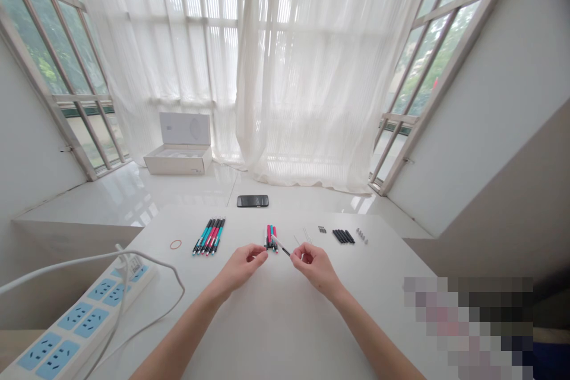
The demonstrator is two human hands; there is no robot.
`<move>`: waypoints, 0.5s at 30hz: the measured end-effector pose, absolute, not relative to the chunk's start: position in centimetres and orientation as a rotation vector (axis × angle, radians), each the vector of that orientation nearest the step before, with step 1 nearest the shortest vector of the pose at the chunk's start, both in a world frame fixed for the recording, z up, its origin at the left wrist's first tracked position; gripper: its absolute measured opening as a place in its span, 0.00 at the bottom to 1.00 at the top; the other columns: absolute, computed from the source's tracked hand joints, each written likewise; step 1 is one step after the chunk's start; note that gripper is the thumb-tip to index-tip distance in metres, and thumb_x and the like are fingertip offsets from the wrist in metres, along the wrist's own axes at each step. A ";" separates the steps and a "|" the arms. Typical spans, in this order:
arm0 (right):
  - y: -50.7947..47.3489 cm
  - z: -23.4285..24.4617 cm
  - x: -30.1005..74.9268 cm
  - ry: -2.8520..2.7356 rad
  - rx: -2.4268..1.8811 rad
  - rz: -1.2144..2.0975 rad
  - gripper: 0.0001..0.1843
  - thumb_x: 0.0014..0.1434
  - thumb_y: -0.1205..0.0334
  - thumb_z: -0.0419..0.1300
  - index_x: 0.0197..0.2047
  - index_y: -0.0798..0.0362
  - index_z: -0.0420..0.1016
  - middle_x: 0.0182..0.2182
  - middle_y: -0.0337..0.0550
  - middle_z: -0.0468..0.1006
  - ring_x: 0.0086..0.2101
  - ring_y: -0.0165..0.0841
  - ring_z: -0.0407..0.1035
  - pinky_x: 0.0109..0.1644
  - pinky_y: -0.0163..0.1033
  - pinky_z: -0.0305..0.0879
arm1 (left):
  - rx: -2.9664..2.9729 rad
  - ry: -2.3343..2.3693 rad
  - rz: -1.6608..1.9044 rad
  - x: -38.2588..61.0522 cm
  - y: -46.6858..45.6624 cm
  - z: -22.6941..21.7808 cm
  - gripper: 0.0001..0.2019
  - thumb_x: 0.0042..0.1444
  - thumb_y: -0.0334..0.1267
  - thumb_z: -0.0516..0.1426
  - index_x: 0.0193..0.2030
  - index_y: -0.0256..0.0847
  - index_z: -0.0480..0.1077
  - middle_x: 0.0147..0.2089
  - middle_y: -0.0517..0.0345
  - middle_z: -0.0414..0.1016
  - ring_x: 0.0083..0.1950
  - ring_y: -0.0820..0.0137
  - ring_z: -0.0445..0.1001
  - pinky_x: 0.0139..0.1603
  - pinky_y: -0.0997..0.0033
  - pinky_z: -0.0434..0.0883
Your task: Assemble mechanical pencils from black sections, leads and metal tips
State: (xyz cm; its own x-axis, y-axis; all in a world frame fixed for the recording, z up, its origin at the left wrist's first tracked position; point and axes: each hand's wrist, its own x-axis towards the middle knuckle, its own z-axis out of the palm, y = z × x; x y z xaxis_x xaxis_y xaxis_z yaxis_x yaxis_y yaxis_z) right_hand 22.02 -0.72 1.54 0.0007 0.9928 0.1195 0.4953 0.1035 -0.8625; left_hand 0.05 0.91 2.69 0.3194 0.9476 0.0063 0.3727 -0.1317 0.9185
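Over the white table [276, 320] my two hands meet near the middle. My right hand [314, 264] pinches a thin pen part [280, 244], white with a black tip, pointing up and left. My left hand [243, 264] is closed in a pinch just left of it; what its fingers hold is too small to make out. Right behind the hands lies a small bunch of red and teal pens [271, 237]. A row of several finished pens [209, 236], teal, red and black, lies further left.
Black pen parts [343, 236], small grey pieces [361, 236], small dark pieces [322, 229] and thin refills [306, 234] lie at the right. A rubber band [176, 244], a phone [252, 200], a power strip [80, 320] with cable and an open white box [180, 151] are around.
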 end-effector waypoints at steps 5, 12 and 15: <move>-1.6 1.5 20.2 -1.668 -1.312 0.979 0.12 0.52 0.54 0.60 0.24 0.52 0.66 0.19 0.33 0.65 0.21 0.25 0.55 0.24 0.31 0.54 | 1.531 0.975 0.824 1.2 0.3 2.9 0.20 0.60 0.53 0.51 0.44 0.39 0.71 0.42 0.53 0.74 0.40 0.70 0.70 0.34 0.74 0.66; 0.1 1.7 24.5 -1.655 -1.603 0.399 0.15 0.59 0.49 0.54 0.30 0.51 0.71 0.23 0.38 0.72 0.22 0.29 0.61 0.29 0.35 0.57 | 1.561 0.924 0.917 0.8 0.4 3.6 0.20 0.62 0.54 0.50 0.37 0.38 0.69 0.35 0.54 0.75 0.37 0.70 0.72 0.39 0.70 0.69; 1.1 1.0 26.8 -1.636 -1.818 0.131 0.15 0.60 0.51 0.52 0.31 0.51 0.72 0.29 0.41 0.75 0.26 0.32 0.65 0.31 0.36 0.57 | 1.619 0.964 0.913 1.0 0.1 3.5 0.21 0.63 0.55 0.48 0.36 0.38 0.67 0.29 0.55 0.74 0.32 0.70 0.72 0.36 0.71 0.68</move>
State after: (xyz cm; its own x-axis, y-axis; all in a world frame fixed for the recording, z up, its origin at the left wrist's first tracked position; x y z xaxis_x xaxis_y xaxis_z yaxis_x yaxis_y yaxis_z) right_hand 26.85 1.12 1.04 0.2056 0.9115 0.3562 0.8432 0.0198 -0.5372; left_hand 1.03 0.05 3.51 0.3969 0.9116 0.1071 0.1561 -0.1820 0.9708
